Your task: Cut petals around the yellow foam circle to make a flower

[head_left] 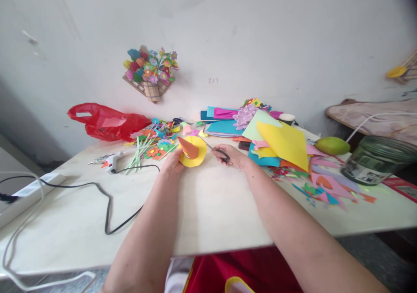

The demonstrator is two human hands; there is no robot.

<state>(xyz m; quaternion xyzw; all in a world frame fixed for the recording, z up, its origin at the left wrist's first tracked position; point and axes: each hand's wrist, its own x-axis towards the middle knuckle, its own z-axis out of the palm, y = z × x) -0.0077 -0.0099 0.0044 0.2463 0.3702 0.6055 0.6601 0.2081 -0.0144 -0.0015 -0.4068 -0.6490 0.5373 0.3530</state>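
Between both hands is a small craft hat with a round yellow brim and an orange cone standing on it, tilted toward me. My left hand is closed on the left side of the brim; part of its fingers is hidden behind the hat. To the right, my right hand is closed around the dark handles of a pair of scissors. The scissors' blades point up and left, close to the brim's right edge; whether they touch it I cannot tell.
At left lie a hot glue gun, its black cord, a white power strip, green paper strips and a red plastic bag. Rightward are coloured sheets, scraps, a green fruit and a glass jar.
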